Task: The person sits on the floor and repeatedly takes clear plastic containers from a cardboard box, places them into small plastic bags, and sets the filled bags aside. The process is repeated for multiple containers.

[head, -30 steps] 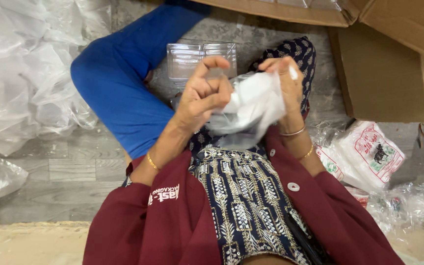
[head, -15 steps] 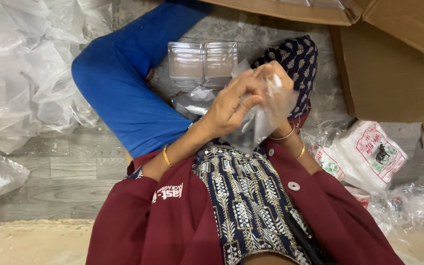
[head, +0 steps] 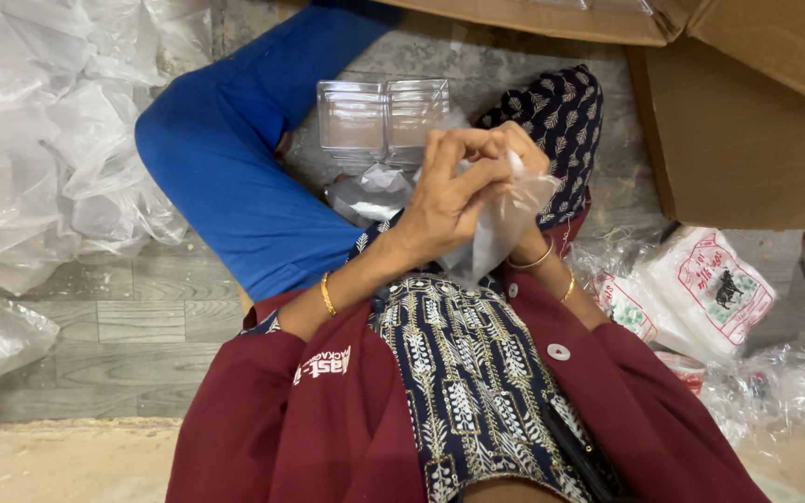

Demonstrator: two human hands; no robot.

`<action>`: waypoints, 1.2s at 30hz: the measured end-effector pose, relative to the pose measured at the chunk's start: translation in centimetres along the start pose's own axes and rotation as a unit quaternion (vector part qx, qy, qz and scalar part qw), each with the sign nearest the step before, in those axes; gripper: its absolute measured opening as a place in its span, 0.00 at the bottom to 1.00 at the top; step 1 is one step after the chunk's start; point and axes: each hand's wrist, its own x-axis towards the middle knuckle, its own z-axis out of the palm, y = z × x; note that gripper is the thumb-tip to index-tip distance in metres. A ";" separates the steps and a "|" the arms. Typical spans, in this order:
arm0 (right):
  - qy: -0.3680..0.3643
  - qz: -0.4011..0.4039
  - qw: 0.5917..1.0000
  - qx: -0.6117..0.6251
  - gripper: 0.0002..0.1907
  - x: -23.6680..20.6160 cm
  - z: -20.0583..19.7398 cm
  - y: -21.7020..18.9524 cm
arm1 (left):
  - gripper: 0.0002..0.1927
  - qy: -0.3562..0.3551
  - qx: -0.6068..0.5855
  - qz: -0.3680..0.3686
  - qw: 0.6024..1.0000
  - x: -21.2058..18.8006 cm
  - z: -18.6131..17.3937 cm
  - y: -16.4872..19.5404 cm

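My left hand [head: 449, 200] and my right hand [head: 525, 154] are pressed together in front of my chest, both gripping a small clear plastic bag [head: 500, 228] that hangs down between them. The left hand covers most of the right one. Just beyond the hands, on the floor by my blue-trousered leg [head: 235, 177], stand two clear plastic boxes [head: 384, 116] side by side. A crumpled clear bag [head: 370, 193] lies below the boxes.
Heaps of clear plastic wrap [head: 39, 140] lie to the left. An open cardboard carton [head: 729, 121] stands at the right. Printed white packets [head: 701, 289] and more wrap [head: 784, 387] lie at the lower right on the grey plank floor [head: 123, 326].
The white crumpled bag between my hands has been drawn flatter and lower. My left hand has slid across over the right hand, and the clear boxes are now uncovered.
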 end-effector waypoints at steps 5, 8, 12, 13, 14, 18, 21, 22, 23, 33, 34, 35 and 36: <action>0.010 0.181 0.953 0.242 0.18 0.0 -0.1 1.0 | 0.06 0.024 -0.148 0.028 0.988 -1.3 -0.2 -1.7; 0.043 0.255 0.909 0.328 0.20 0.3 -0.2 1.8 | 0.08 -0.081 -0.271 -0.192 0.940 -2.2 -0.4 -3.1; -0.007 0.295 0.815 0.499 0.19 -0.7 -0.6 2.9 | 0.09 -0.005 -0.416 -0.271 0.868 -3.1 -1.8 -5.0; -0.033 0.326 0.803 0.497 0.19 -1.3 -0.8 3.1 | 0.08 0.018 -0.436 -0.312 0.844 -3.4 -2.7 -5.5; -0.058 0.355 0.791 0.495 0.20 -1.9 -1.0 3.4 | 0.08 0.040 -0.456 -0.351 0.817 -3.8 -3.8 -6.0; -0.160 0.317 0.837 0.416 0.14 -3.5 -2.2 5.1 | 0.10 0.074 -0.429 -0.374 0.819 -6.1 -8.2 -8.0; -0.182 0.292 0.872 0.349 0.11 -3.6 -0.5 6.3 | 0.12 0.088 -0.324 -0.355 0.873 -7.7 -9.4 -9.8; -0.170 0.263 0.911 0.267 0.09 -3.7 0.7 6.6 | 0.13 0.101 -0.257 -0.347 0.896 -8.1 -9.3 -10.5; -0.157 0.234 0.943 0.179 0.06 -3.4 2.1 7.0 | 0.13 0.126 -0.155 -0.368 0.908 -8.3 -9.0 -11.2; -0.360 0.065 0.858 -0.359 0.34 -0.8 10.2 9.7 | 0.10 0.151 0.211 -0.317 0.912 -10.3 -7.2 -18.8; -0.356 0.030 0.863 -0.358 0.24 -0.9 10.2 9.6 | 0.08 0.137 0.231 -0.313 0.911 -10.7 -7.1 -19.3; -0.351 -0.006 0.866 -0.356 0.14 -1.0 10.3 9.5 | 0.09 0.144 0.222 -0.309 0.913 -11.1 -7.0 -19.7; -0.346 -0.040 0.868 -0.354 0.05 -1.1 10.3 9.5 | 0.10 0.150 0.211 -0.306 0.916 -11.5 -6.9 -20.1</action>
